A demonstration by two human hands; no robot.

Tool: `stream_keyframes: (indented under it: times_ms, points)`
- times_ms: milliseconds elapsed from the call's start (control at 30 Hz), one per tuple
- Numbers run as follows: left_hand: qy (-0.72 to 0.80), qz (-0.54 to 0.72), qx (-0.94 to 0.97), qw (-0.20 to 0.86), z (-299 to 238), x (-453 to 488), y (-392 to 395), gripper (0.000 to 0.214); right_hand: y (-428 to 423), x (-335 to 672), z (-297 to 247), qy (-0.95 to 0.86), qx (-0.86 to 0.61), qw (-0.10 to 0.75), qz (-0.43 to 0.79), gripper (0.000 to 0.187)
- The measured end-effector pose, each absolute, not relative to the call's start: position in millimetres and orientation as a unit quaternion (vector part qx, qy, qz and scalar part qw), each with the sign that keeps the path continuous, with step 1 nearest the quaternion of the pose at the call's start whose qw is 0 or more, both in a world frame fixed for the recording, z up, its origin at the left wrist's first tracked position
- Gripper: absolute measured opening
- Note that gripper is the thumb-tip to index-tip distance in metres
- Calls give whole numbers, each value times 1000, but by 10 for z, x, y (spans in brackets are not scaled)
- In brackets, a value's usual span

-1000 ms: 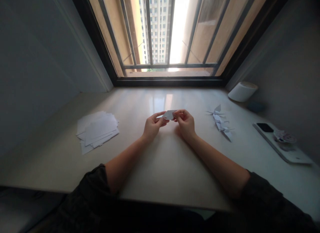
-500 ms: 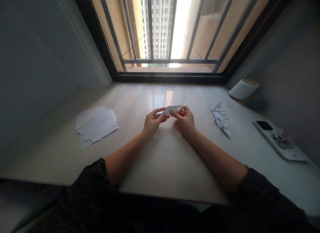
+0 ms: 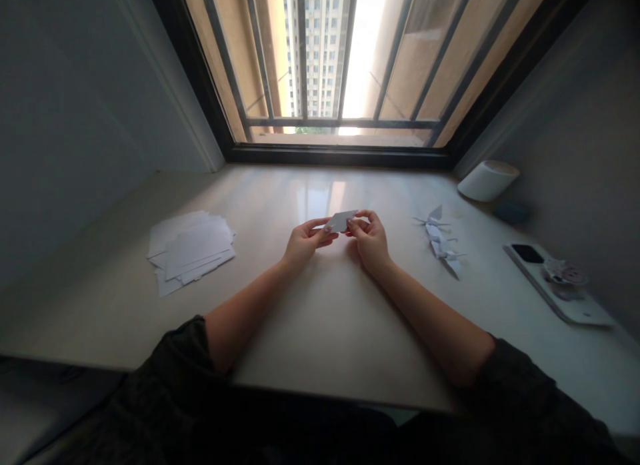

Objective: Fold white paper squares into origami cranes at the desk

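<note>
Between my two hands, just above the white tabletop, is a small piece of folded white paper (image 3: 341, 221). My left hand (image 3: 304, 243) pinches its left end, thumb on top and fingers behind. At the right end my right hand (image 3: 371, 239) grips it between thumb and index finger. The paper's finer folds are too small to make out. Several folded paper cranes (image 3: 440, 243) lie in a row to the right of my right hand. Off to the left of my left hand is a loose stack of white paper sheets (image 3: 195, 248).
A phone (image 3: 560, 285) with a round grip on its back lies at the right. Behind it, near the wall, is a white rounded container (image 3: 489, 180). A barred window (image 3: 340, 155) borders the far side of the tabletop (image 3: 330, 332).
My right thumb has slid off the paper's middle toward its right end, uncovering more of the face. My left hand keeps its pinch.
</note>
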State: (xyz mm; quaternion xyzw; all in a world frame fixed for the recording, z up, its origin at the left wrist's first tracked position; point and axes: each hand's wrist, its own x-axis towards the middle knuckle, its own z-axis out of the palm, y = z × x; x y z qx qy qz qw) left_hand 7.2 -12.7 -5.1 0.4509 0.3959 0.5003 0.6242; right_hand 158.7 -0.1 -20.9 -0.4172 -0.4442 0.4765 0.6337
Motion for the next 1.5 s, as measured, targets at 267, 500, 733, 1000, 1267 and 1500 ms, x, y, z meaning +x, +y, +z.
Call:
stream_keyframes:
  times_ms: [267, 500, 733, 1000, 1267, 1500]
  points:
    - [393, 480, 480, 620, 43, 91, -151, 48, -35, 1582, -178, -523, -407, 615, 427, 25]
    - [394, 492, 485, 606, 27, 103, -151, 36, -88, 1599, -149, -584, -406, 586, 388, 20]
    - [421, 531, 454, 579, -23, 101, -151, 32, -97, 1610, -149, -574, -416, 586, 393, 29]
    - [402, 561, 413, 594, -26, 92, -137, 31, -155, 1592, -69, -648, -426, 534, 337, 25]
    - [418, 570, 418, 570, 2, 96, -176, 58, -166, 1592, -69, -646, -454, 514, 336, 18]
    - [406, 567, 472, 540, 54, 80, -212, 67, -122, 1615, -90, -634, -444, 513, 372, 29]
